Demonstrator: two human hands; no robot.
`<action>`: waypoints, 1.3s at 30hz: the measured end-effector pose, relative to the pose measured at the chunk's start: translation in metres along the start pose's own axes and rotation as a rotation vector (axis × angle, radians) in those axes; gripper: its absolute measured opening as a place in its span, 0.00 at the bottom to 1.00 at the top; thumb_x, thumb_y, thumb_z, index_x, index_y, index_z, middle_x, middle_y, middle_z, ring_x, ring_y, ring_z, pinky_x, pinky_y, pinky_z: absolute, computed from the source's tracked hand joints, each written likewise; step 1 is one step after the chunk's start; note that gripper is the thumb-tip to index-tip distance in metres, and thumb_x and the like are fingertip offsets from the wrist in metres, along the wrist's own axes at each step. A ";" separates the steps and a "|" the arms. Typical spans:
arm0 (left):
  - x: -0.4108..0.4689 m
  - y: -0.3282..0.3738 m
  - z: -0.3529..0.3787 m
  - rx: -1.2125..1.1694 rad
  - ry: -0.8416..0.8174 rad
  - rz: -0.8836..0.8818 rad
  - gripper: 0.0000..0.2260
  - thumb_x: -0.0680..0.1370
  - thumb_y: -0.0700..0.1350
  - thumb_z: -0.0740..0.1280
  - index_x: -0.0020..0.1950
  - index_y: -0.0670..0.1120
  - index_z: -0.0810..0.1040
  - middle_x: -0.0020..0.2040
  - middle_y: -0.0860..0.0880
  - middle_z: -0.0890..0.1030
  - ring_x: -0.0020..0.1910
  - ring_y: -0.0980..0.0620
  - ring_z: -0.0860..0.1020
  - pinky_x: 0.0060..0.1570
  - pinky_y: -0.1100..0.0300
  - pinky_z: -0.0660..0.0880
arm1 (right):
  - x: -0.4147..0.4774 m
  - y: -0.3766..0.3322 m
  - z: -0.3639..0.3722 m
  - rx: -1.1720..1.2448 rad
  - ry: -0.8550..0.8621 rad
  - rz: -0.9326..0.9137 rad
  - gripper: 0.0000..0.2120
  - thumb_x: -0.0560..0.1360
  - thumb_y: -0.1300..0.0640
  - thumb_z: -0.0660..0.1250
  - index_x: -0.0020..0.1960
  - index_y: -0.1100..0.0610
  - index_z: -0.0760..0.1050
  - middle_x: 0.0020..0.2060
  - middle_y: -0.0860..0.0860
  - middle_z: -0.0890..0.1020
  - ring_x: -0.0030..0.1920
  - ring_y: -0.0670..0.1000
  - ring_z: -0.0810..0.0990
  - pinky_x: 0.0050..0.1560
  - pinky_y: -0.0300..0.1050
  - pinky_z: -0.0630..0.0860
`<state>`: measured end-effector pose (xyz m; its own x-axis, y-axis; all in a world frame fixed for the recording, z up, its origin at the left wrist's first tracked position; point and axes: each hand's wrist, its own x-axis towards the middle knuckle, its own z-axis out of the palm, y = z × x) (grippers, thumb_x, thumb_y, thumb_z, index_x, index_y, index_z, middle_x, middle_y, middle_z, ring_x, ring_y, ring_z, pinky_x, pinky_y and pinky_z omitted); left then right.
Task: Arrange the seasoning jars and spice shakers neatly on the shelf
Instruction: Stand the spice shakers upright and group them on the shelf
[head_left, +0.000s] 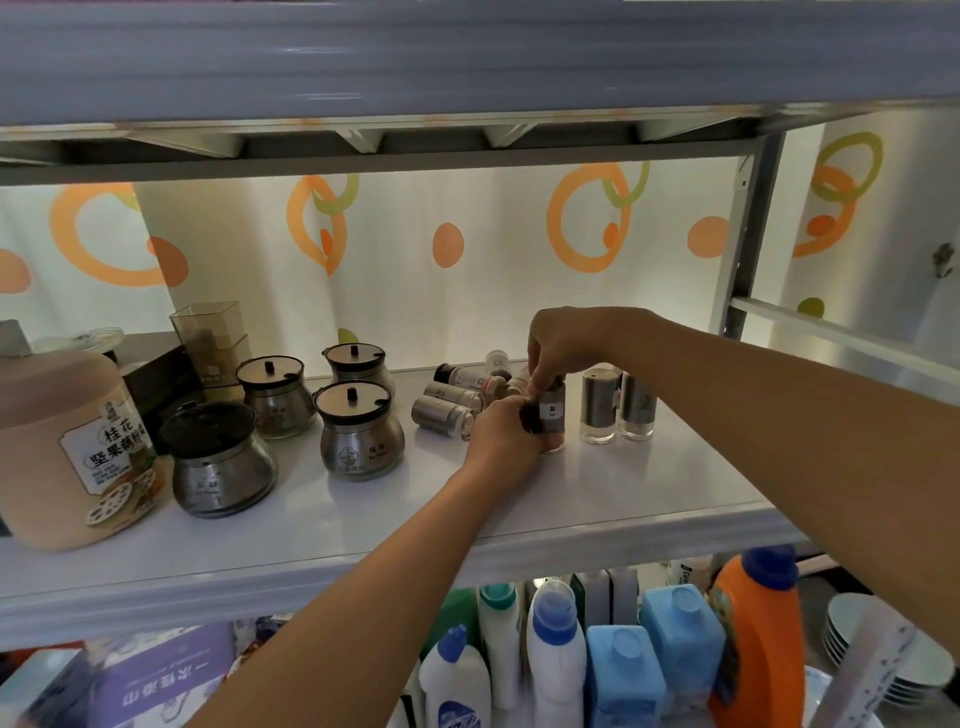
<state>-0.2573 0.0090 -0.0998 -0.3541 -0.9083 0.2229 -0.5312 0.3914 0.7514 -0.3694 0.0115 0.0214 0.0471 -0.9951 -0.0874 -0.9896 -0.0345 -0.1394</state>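
Left hand (501, 434) and right hand (563, 345) gripping upright shaker (551, 415), white shelf (363, 519)

White shelf (597, 499) on a grey metal frame (748, 244). Backlit curtain (447, 291) behind, orange and green rings. Stacked plates (852, 639), probably, at lower right.

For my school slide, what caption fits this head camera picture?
Both hands, left and right, stand a spice shaker upright beside two standing shakers, while others lie toppled.
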 end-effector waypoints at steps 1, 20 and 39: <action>0.001 0.001 0.001 0.000 -0.004 0.009 0.16 0.74 0.44 0.72 0.61 0.47 0.79 0.56 0.49 0.83 0.53 0.50 0.78 0.54 0.59 0.71 | 0.000 0.001 -0.001 -0.009 -0.001 0.000 0.17 0.68 0.50 0.77 0.49 0.62 0.84 0.46 0.56 0.86 0.49 0.56 0.84 0.43 0.45 0.75; 0.021 0.007 -0.043 -0.125 -0.021 -0.027 0.12 0.75 0.36 0.67 0.58 0.41 0.80 0.51 0.45 0.84 0.51 0.47 0.81 0.53 0.55 0.79 | 0.008 0.008 -0.015 0.028 -0.064 0.053 0.16 0.74 0.51 0.72 0.52 0.64 0.83 0.48 0.57 0.86 0.44 0.51 0.81 0.41 0.39 0.75; 0.171 0.036 -0.090 -0.475 -0.213 -0.606 0.36 0.80 0.62 0.49 0.76 0.35 0.54 0.78 0.36 0.56 0.77 0.38 0.54 0.75 0.45 0.53 | 0.157 0.002 -0.024 1.216 -0.212 0.513 0.43 0.78 0.31 0.46 0.78 0.64 0.51 0.76 0.70 0.53 0.76 0.70 0.51 0.75 0.67 0.52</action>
<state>-0.2680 -0.1458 0.0215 -0.2738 -0.8762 -0.3966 -0.3104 -0.3097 0.8987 -0.3673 -0.1473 0.0308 -0.1619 -0.8331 -0.5289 -0.1581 0.5510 -0.8194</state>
